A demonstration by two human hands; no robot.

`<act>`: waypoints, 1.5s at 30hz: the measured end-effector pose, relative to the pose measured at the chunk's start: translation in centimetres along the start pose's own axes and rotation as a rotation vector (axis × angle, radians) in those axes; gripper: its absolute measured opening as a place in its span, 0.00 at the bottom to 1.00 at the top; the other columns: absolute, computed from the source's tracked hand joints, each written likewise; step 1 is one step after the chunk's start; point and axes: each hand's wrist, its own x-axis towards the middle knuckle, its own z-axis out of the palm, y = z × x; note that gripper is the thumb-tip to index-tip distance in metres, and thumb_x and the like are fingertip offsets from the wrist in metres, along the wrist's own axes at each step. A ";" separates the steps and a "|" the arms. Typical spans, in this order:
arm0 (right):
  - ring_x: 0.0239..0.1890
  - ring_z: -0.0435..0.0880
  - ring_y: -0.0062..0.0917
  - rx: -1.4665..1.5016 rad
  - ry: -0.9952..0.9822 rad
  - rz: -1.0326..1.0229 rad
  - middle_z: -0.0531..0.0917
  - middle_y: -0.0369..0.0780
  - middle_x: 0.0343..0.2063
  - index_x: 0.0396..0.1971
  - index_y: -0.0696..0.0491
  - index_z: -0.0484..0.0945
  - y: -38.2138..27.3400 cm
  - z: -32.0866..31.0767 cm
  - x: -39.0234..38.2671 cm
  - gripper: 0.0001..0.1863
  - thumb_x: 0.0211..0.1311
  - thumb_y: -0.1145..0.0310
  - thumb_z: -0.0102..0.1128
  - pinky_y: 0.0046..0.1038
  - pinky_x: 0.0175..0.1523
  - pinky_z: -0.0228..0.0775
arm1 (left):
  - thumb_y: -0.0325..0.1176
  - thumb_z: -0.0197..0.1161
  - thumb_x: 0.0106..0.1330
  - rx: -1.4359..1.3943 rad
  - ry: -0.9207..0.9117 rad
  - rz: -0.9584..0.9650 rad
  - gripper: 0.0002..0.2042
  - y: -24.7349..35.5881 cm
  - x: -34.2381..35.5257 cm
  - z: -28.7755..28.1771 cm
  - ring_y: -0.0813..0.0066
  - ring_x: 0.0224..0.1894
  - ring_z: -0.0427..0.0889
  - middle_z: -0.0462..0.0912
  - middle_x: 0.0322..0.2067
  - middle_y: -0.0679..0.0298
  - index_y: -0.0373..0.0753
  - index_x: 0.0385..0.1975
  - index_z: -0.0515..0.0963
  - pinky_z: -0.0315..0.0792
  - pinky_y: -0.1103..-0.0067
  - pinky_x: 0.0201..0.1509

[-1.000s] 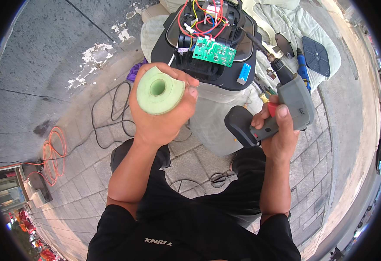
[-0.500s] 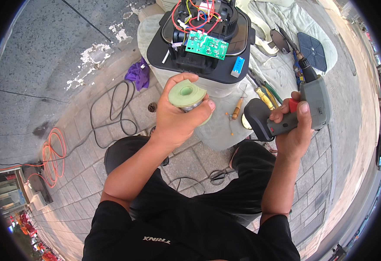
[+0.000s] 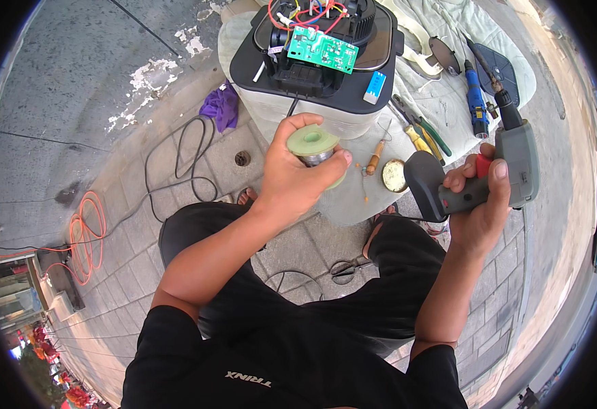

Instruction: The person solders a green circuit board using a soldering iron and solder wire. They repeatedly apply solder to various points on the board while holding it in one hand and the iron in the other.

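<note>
My left hand is closed round a spool of solder wire with pale green ends, held in front of the appliance. Silvery wire shows between the spool's ends. My right hand grips a grey pistol-shaped soldering gun with a red trigger and a black rounded part at its rear. Its metal tip points up and away, over the cloth. A green circuit board lies tilted on an opened black appliance, among red, yellow and blue wires. Neither hand touches the board.
On the pale cloth lie green-handled pliers, a yellow-handled tool, a wooden-handled tool, a round tin and a blue tool. A blue block rests on the appliance. A purple cloth, black cord and orange cord are at left.
Both hands have shifted to the right, still holding the spool and the soldering gun. The spool has tilted, showing more wire. The round tin and blue tool are now less covered.
</note>
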 end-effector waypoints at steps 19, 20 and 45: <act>0.26 0.78 0.24 0.029 -0.015 -0.029 0.78 0.41 0.27 0.49 0.63 0.76 -1.2 -1.2 0.4 0.24 0.66 0.56 0.65 0.31 0.38 0.74 | 0.32 0.77 0.62 0.539 0.071 0.362 0.35 -11.7 1.3 -0.1 0.76 0.46 0.79 0.77 0.46 0.62 0.36 0.62 0.60 0.75 0.77 0.52; 0.25 0.78 0.24 0.029 -0.012 -0.026 0.78 0.41 0.27 0.48 0.63 0.76 -1.2 -1.1 0.2 0.24 0.66 0.56 0.65 0.31 0.37 0.74 | 0.32 0.77 0.62 0.635 0.075 0.372 0.36 -12.1 1.4 -0.5 0.74 0.47 0.79 0.76 0.47 0.61 0.36 0.63 0.59 0.75 0.76 0.54; 0.23 0.81 0.28 0.111 -0.237 0.035 0.81 0.43 0.26 0.46 0.63 0.77 0.2 0.9 -0.2 0.19 0.65 0.62 0.61 0.33 0.32 0.78 | 0.27 0.67 0.61 0.617 -0.238 0.727 0.23 -2.1 -2.7 0.1 0.54 0.61 0.74 0.76 0.57 0.50 0.32 0.57 0.73 0.67 0.65 0.67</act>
